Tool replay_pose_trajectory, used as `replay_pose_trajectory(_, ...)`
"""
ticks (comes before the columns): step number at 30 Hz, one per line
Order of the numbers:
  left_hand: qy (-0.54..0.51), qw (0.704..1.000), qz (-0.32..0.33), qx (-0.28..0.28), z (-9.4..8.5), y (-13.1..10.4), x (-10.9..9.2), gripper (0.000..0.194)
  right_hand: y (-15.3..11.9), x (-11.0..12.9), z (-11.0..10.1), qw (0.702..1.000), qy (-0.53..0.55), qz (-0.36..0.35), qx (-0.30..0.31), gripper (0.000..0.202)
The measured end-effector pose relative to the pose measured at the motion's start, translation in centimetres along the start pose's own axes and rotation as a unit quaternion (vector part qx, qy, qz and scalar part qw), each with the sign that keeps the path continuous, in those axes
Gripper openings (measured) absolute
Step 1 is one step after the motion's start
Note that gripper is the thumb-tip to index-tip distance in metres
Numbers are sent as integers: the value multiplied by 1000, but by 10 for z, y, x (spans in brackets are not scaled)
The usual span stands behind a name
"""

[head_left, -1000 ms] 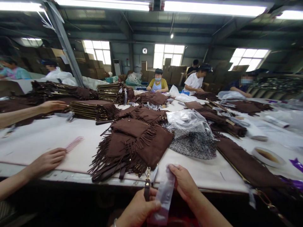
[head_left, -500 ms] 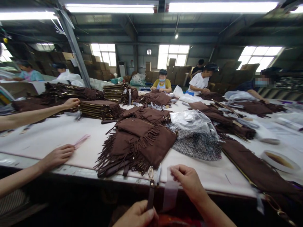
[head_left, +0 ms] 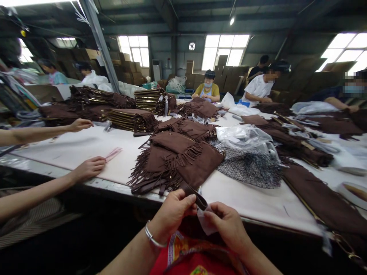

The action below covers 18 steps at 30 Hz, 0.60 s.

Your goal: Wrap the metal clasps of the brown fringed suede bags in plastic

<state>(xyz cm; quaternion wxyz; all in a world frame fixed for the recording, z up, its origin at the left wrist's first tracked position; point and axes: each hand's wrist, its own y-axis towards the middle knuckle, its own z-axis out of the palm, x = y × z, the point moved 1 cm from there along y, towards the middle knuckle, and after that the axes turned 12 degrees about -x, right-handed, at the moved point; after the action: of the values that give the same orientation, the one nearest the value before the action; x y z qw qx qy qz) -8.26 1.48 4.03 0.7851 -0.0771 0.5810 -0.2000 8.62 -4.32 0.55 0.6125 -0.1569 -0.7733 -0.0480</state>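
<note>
My left hand (head_left: 179, 208) pinches a dark brown strap (head_left: 197, 196), which bends into a loop above my thumb. Close beside it, the fingers of my right hand (head_left: 228, 221) are closed on a thin, whitish translucent sheet (head_left: 207, 222) that hangs just below the loop. Whether sheet and strap touch, I cannot tell. Right behind my hands, a brown fringed bag (head_left: 183, 156) lies on the table's near edge. A black-and-white knitted piece (head_left: 249, 168) rests to its right, partly under a clear plastic bag (head_left: 243, 137).
A co-worker's arms reach in from the left; one hand (head_left: 90, 168) lies on the white table (head_left: 65, 152). Stacked brown pieces with gold edges (head_left: 129, 120) stand farther back. At right are a long brown zippered piece (head_left: 323, 198) and a tape roll (head_left: 354, 194). Several people work beyond.
My left hand has risen with the strap, now looped; its metal clip no longer shows. The two hands have come together, with the sheet beside the strap. The co-worker's upper hand has left the stack.
</note>
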Motion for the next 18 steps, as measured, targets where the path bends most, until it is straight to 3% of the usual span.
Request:
replay_pose_trajectory(5,77,995,56,-39,-1,1,3,30,-4,-1,-1,1000,-6,7,-8,21)
replay_pose_trajectory(12,198,961,166,-95,-4,-4,7,32,-4,-1,3,1000,-4,5,14,24)
replay_pose_trajectory(18,187,964,156,-107,-7,0,17,31,-7,3,1,998,32,3,51,33)
